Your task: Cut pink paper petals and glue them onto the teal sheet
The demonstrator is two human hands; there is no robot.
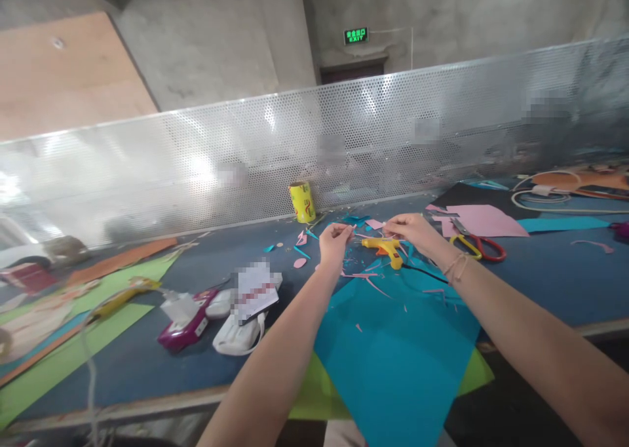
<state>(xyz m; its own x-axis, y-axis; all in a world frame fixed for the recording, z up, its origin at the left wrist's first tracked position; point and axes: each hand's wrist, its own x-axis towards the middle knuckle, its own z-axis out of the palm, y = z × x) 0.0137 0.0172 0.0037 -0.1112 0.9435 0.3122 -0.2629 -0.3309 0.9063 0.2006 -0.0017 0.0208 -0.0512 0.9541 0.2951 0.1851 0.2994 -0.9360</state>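
Note:
My left hand [335, 242] is closed in a pinch, with a bit of pink paper strip [355, 228] at its fingertips. A short way to the right, my right hand [409, 228] is also pinched, near the strip's other end; its fingertips are too small to make out clearly. Just below and between the hands lies a yellow hot glue gun [390, 249], its black cord running under my right wrist. Pink and blue paper scraps [366, 276] surround it. A large blue paper sheet [398, 349] spreads toward me, over a green sheet [322, 394].
Scissors [484, 247] with red and yellow handles lie right of my right hand, by pink paper [486, 219]. A yellow roll [301, 202] stands against the perforated metal screen [236, 158]. Left are a purple power strip [187, 326], a white charger [238, 332] and coloured sheets [118, 270].

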